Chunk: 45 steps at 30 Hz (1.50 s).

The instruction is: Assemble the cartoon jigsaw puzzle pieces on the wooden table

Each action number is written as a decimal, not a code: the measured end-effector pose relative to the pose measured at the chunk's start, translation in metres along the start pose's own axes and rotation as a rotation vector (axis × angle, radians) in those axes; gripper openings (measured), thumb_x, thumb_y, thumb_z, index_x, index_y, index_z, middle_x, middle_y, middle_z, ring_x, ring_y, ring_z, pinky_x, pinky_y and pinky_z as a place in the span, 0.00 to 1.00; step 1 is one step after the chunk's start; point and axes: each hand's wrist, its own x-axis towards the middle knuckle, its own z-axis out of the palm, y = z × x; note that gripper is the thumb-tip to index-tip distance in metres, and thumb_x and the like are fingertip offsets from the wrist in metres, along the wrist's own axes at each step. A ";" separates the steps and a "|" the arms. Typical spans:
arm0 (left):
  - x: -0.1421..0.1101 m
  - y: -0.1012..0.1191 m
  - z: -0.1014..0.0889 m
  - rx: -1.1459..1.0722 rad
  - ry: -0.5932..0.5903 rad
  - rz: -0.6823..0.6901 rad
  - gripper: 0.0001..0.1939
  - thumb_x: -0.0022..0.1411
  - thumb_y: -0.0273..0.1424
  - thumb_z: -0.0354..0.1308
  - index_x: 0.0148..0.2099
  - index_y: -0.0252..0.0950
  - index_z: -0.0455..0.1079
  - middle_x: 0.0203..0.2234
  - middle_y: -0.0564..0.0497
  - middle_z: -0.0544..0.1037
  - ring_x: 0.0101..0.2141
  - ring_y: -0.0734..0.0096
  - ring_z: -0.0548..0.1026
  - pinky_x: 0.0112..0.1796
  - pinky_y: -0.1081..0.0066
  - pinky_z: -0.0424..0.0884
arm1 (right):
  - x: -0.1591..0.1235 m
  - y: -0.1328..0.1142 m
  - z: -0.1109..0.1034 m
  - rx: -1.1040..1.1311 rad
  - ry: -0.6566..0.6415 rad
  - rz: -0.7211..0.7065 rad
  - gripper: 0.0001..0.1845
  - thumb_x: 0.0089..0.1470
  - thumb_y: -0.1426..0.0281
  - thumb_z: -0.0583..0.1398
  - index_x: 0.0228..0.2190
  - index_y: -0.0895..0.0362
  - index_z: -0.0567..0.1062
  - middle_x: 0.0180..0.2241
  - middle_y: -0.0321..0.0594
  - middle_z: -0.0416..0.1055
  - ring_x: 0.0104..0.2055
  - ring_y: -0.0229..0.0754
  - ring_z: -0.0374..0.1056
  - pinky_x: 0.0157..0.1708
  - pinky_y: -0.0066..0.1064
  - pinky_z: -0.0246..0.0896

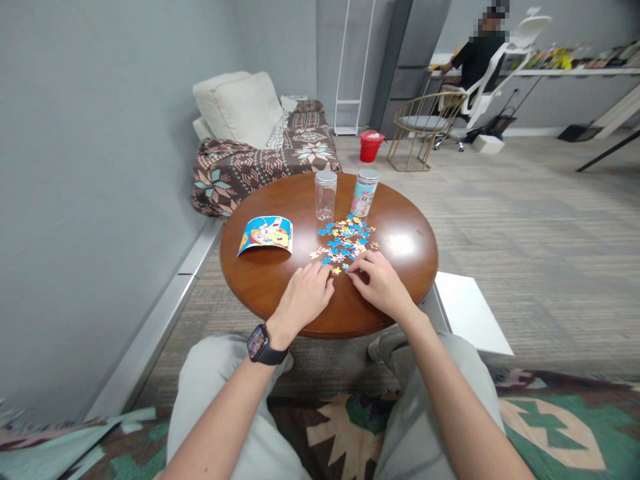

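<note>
Lying loose on the round brown wooden surface (265,279), the small multicoloured jigsaw pieces (334,245) looked light, stiff and apt to slide, best pinched by opposite edges. The right hand (382,283) narrowed at a blue piece (345,267), the left hand (305,293) curled nearby; whether either gripped anything, I couldn't tell.

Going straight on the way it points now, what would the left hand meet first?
Probably the near edge of the scattered blue, yellow and pink puzzle pieces, just beyond the left hand; its height above the round brown wooden table is unclear.
</note>
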 end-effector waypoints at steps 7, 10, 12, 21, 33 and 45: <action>0.000 0.000 0.001 0.011 0.018 0.018 0.15 0.70 0.27 0.50 0.57 0.37 0.68 0.47 0.45 0.76 0.45 0.61 0.75 0.44 0.63 0.70 | -0.001 0.003 0.003 0.059 -0.039 -0.039 0.11 0.60 0.76 0.58 0.39 0.53 0.79 0.44 0.44 0.79 0.49 0.50 0.70 0.50 0.48 0.67; 0.000 -0.001 0.003 0.020 0.025 0.019 0.17 0.70 0.27 0.50 0.59 0.36 0.67 0.48 0.45 0.76 0.46 0.60 0.75 0.45 0.63 0.70 | -0.001 0.004 0.004 0.061 -0.029 -0.034 0.12 0.60 0.76 0.58 0.39 0.53 0.80 0.43 0.44 0.79 0.48 0.50 0.70 0.50 0.48 0.67; 0.000 -0.002 0.004 0.027 0.026 0.018 0.18 0.70 0.27 0.50 0.60 0.36 0.67 0.48 0.44 0.76 0.46 0.60 0.75 0.45 0.63 0.70 | -0.001 0.003 0.004 0.055 -0.028 -0.032 0.11 0.60 0.75 0.58 0.38 0.53 0.80 0.43 0.44 0.79 0.48 0.50 0.70 0.50 0.48 0.67; 0.000 0.000 -0.001 0.013 0.009 0.012 0.13 0.71 0.27 0.49 0.54 0.36 0.70 0.44 0.46 0.77 0.43 0.60 0.74 0.43 0.63 0.70 | -0.001 0.003 0.003 0.055 -0.022 -0.032 0.08 0.60 0.74 0.58 0.35 0.54 0.78 0.41 0.45 0.76 0.47 0.49 0.69 0.48 0.46 0.67; 0.000 0.000 0.001 0.015 -0.010 0.011 0.16 0.71 0.27 0.49 0.58 0.37 0.68 0.44 0.47 0.77 0.44 0.61 0.74 0.44 0.62 0.69 | 0.000 -0.002 -0.001 0.044 -0.005 0.002 0.08 0.59 0.75 0.59 0.38 0.53 0.76 0.40 0.44 0.74 0.44 0.50 0.69 0.45 0.45 0.67; 0.000 0.000 0.000 0.012 -0.011 0.006 0.14 0.70 0.27 0.50 0.55 0.36 0.68 0.45 0.46 0.76 0.44 0.60 0.74 0.44 0.61 0.70 | 0.000 -0.002 -0.001 0.110 0.010 -0.002 0.10 0.57 0.77 0.59 0.39 0.53 0.75 0.39 0.44 0.71 0.45 0.50 0.68 0.47 0.45 0.68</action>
